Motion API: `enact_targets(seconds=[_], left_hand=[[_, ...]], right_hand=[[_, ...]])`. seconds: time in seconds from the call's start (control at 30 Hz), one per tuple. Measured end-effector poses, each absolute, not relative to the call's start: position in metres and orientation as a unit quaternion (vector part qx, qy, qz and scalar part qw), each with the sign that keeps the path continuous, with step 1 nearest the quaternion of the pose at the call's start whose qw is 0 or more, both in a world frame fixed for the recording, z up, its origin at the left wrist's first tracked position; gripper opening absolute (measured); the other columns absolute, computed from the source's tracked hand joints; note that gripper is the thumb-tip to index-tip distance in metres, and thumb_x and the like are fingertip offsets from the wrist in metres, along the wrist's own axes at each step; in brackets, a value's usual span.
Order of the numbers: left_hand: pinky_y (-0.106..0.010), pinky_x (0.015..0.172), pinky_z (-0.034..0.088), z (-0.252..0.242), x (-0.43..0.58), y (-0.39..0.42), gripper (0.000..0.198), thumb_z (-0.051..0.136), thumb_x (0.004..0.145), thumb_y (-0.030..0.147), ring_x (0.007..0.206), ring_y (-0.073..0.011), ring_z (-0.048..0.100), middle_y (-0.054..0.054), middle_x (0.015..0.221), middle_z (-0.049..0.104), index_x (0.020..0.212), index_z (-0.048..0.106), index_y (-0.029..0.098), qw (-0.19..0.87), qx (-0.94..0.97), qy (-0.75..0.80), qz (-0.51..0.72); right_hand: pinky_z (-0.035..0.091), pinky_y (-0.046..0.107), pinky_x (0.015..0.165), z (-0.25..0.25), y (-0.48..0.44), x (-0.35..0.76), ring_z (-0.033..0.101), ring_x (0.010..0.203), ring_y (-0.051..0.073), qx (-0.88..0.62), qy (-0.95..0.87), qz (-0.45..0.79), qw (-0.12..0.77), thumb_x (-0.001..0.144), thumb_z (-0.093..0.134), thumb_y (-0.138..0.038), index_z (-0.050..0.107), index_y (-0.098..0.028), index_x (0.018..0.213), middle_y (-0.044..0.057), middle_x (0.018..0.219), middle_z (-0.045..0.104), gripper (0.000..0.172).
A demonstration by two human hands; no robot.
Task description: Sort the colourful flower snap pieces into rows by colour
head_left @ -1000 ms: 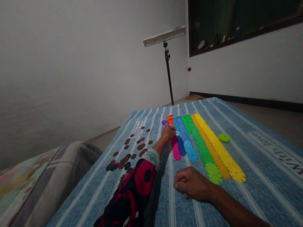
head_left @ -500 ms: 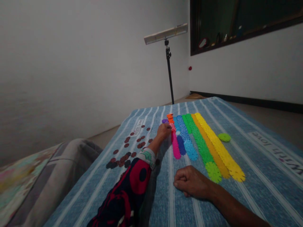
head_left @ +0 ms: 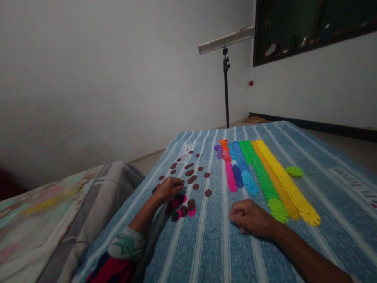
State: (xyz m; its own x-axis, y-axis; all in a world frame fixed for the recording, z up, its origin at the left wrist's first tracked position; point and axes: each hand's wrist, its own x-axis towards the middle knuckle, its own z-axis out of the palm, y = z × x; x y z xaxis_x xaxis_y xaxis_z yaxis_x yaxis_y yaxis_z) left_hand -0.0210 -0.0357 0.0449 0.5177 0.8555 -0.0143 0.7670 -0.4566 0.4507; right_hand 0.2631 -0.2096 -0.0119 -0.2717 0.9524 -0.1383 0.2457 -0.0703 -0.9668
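Observation:
My left hand [head_left: 168,188] rests with curled fingers on a scatter of dark red and pink snowflake discs [head_left: 188,175] on a blue striped cloth [head_left: 206,243]. What its fingers hold is hidden. My right hand [head_left: 250,217] lies as a loose fist on the cloth, apparently empty. Ahead of it run rows of joined discs: pink [head_left: 230,179], blue [head_left: 244,169], green [head_left: 262,177], orange and yellow [head_left: 290,186]. A few orange and purple discs [head_left: 221,146] sit at the far end of the rows.
A lone green disc [head_left: 294,171] lies right of the yellow row. A grey and patterned blanket [head_left: 73,212] is bunched at the left. A light bar on a black stand [head_left: 226,78] stands by the white wall, near a dark window [head_left: 309,27].
My left hand has pulled back from the far end of the pink row to the loose dark red discs at the left. The view has swung left. My right hand stays put.

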Motion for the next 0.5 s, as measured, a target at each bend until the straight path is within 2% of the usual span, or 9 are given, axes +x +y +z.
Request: enact_targets(seconds=[0.13, 0.3, 0.5], left_hand=[[-0.023, 0.060, 0.038, 0.038, -0.055, -0.060, 0.018, 0.052, 0.072, 0.028, 0.060, -0.0138, 0.052, 0.002, 0.060, 0.058, 0.065, 0.064, 0.016, 0.231, 0.831, 0.488, 0.130], [-0.024, 0.061, 0.040, 0.031, -0.062, -0.090, 0.020, 0.050, 0.076, 0.028, 0.062, -0.0151, 0.057, 0.000, 0.063, 0.062, 0.070, 0.065, 0.016, 0.270, 0.813, 0.493, 0.150], [-0.026, 0.066, 0.039, 0.026, -0.058, -0.103, 0.017, 0.052, 0.075, 0.022, 0.069, -0.0157, 0.058, -0.001, 0.072, 0.062, 0.072, 0.068, 0.016, 0.189, 0.822, 0.515, 0.154]], right_hand=[[0.028, 0.018, 0.040, -0.013, -0.213, 0.264, 0.042, 0.039, 0.007, -0.520, -0.601, 0.517, 0.318, 0.078, 0.053, -0.030, 0.055, -0.018, 0.067, -0.007, 0.044, 0.049, 0.016], [0.030, 0.019, 0.043, -0.015, -0.214, 0.265, 0.043, 0.041, 0.007, -0.524, -0.620, 0.502, 0.299, 0.081, 0.051, -0.031, 0.055, -0.018, 0.067, -0.007, 0.045, 0.048, 0.019], [0.030, 0.020, 0.043, -0.017, -0.216, 0.267, 0.042, 0.041, 0.008, -0.535, -0.618, 0.498, 0.289, 0.081, 0.051, -0.034, 0.054, -0.018, 0.068, -0.007, 0.045, 0.047, 0.021]])
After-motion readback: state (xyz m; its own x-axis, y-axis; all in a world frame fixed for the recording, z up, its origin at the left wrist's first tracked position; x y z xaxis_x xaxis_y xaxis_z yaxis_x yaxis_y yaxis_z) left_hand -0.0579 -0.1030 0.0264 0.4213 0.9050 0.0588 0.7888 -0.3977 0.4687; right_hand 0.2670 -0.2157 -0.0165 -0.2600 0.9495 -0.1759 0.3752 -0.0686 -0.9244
